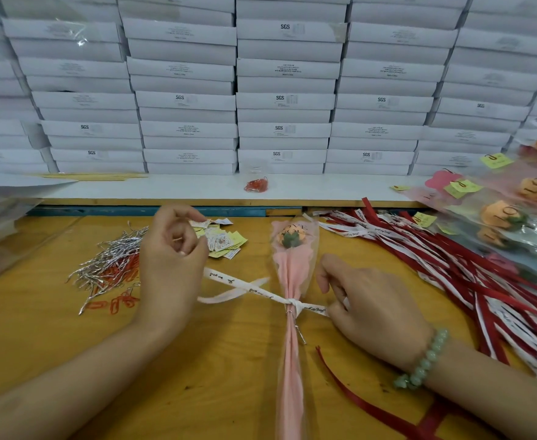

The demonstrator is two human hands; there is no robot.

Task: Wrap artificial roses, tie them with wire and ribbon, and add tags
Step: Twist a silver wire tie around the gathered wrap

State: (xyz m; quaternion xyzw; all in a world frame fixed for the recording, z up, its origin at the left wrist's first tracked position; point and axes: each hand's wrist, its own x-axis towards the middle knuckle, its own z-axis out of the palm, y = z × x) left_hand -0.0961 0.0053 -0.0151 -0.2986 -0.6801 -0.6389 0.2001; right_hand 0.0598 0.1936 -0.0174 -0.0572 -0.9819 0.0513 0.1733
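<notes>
At the far left I see clear plastic bags (0,223), too blurred for me to tell their contents. Next come a heap of silver wire ties (108,262) and red paper clips (118,300) loose on the table. The left hand (172,258) hangs above them with its fingers curled in, and I cannot tell whether they pinch anything. Behind it lies a scatter of tags (226,239), white and yellow. On the white ledge (340,187) a small clear bag (256,182) holds more red clips. The wrapped rose (292,249) lies in the middle of the table, head away from me, an orange bloom in pink paper inside a clear sleeve. A white printed ribbon (248,289) is knotted round its stem, just above a twisted wire (300,333). The right hand (371,312), with a green bead bracelet (425,360) on its wrist, pinches the ribbon's right end near the knot. Further right is a spread of red and white ribbons (451,265), then finished roses (508,214) in sleeves with yellow tags. The yellow wooden table (229,360) backs onto a wall of stacked, closed white boxes (283,100)
</notes>
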